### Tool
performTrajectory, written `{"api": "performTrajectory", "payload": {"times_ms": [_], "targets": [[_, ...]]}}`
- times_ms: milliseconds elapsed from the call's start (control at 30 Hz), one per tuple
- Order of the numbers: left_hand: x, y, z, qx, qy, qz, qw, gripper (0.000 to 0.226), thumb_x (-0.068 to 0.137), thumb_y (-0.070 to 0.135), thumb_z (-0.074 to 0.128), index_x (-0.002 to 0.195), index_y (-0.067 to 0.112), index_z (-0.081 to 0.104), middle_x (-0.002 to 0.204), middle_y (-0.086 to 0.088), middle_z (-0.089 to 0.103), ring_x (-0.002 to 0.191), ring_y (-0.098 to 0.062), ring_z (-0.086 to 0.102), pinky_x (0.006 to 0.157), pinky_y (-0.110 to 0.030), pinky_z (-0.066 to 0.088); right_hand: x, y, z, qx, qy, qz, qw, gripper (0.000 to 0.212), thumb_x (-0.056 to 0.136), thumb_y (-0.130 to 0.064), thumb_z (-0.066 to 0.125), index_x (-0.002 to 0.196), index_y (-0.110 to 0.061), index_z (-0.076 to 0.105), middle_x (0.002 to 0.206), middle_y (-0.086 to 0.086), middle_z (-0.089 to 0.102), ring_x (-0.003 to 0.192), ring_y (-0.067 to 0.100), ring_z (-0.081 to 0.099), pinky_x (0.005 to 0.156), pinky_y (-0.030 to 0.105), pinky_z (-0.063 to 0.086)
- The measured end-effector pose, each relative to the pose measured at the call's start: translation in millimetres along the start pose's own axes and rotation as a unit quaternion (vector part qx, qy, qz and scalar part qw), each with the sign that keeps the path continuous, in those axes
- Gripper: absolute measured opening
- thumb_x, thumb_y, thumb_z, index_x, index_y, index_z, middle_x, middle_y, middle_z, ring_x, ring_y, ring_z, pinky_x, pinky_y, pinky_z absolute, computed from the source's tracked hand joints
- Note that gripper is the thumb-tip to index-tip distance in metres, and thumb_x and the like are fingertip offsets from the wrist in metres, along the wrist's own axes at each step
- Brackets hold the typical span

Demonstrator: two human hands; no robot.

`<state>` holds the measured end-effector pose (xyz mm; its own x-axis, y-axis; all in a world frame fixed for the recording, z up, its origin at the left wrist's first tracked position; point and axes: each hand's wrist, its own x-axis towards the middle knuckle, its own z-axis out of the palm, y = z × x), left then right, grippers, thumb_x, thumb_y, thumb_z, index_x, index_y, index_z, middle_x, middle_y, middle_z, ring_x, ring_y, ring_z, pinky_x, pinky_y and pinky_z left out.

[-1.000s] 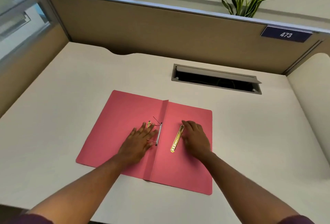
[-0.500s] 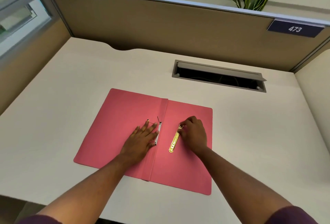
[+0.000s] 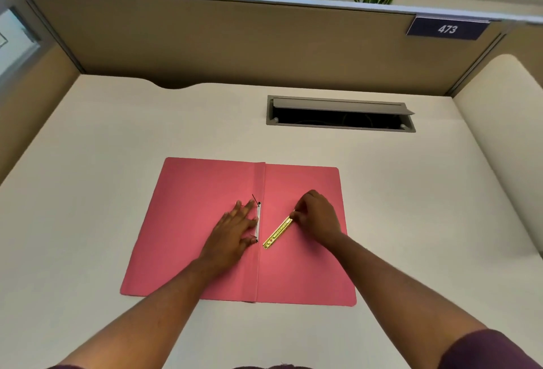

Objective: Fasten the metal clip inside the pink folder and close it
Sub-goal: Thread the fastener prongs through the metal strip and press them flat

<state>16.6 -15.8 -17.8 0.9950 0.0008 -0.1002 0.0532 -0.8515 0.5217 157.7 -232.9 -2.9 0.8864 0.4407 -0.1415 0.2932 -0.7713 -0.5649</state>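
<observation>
The pink folder (image 3: 194, 221) lies open and flat on the desk in front of me. Along its spine sits a white fastener strip (image 3: 258, 219) with two thin metal prongs sticking up. My left hand (image 3: 235, 227) rests flat on the left flap, fingers spread, fingertips touching the prongs. A gold metal clip bar (image 3: 277, 233) lies slanted on the right flap just right of the spine. My right hand (image 3: 316, 215) pinches the bar's upper end with its fingertips.
The cream desk (image 3: 426, 207) is bounded by tan partition walls behind and at both sides. A grey cable hatch (image 3: 340, 114) stands open behind the folder. A number plate 473 (image 3: 448, 29) hangs on the back partition, with plants above it.
My right hand has curled and taken the upper end of the gold bar, which now slants more, its lower end nearer the spine. The left hand stays flat by the prongs.
</observation>
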Motion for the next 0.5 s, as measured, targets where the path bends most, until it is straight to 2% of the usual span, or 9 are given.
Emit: {"api": "performTrajectory", "payload": {"times_ms": [67, 233, 400, 500], "targets": [[3.0, 0.0, -2.8, 0.004, -0.01, 0.004, 1.0, 0.049, 0.093, 0.041, 0.058, 0.139, 0.028, 0.049, 0.163, 0.014, -0.001, 0.15, -0.013, -0.006, 0.12, -0.04, 0.01, -2.4, -1.9, -2.1, 0.021, -0.009, 0.015, 1.0, 0.018, 0.081, -0.022, 0.082, 0.083, -0.017, 0.065, 0.086, -0.005, 0.06, 0.08, 0.017, 0.055, 0.067, 0.033, 0.039], [8.8, -4.0, -8.4, 0.001, -0.045, 0.019, 0.999, 0.055, 0.089, 0.042, 0.065, 0.138, 0.024, 0.047, 0.164, 0.009, -0.005, 0.149, -0.012, -0.01, 0.122, -0.038, 0.007, -10.8, -7.2, 2.1, 0.134, -0.016, 0.066, 0.989, 0.019, 0.079, -0.008, 0.083, 0.08, -0.019, 0.067, 0.078, -0.005, 0.07, 0.075, 0.017, 0.068, 0.073, 0.042, 0.058], [10.1, -3.3, -7.3, -0.028, -0.029, 0.03, 0.999, 0.05, 0.086, 0.035, 0.071, 0.13, 0.02, 0.051, 0.164, 0.006, 0.007, 0.151, -0.013, -0.001, 0.123, -0.041, 0.012, -23.7, -16.9, 9.3, 0.311, 0.037, 0.137, 0.94, 0.041, 0.08, -0.002, 0.082, 0.111, -0.024, 0.066, 0.093, 0.009, 0.072, 0.085, 0.032, 0.075, 0.074, 0.05, 0.065], [9.1, -2.7, -7.0, -0.023, -0.028, 0.03, 0.999, 0.059, 0.087, 0.034, 0.07, 0.138, 0.019, 0.045, 0.164, 0.01, 0.007, 0.151, -0.011, 0.0, 0.123, -0.038, 0.009, -28.2, -29.7, 17.6, 0.406, 0.049, 0.176, 0.895, 0.05, 0.082, 0.001, 0.079, 0.122, -0.022, 0.06, 0.096, 0.016, 0.071, 0.088, 0.034, 0.074, 0.076, 0.054, 0.064]]}}
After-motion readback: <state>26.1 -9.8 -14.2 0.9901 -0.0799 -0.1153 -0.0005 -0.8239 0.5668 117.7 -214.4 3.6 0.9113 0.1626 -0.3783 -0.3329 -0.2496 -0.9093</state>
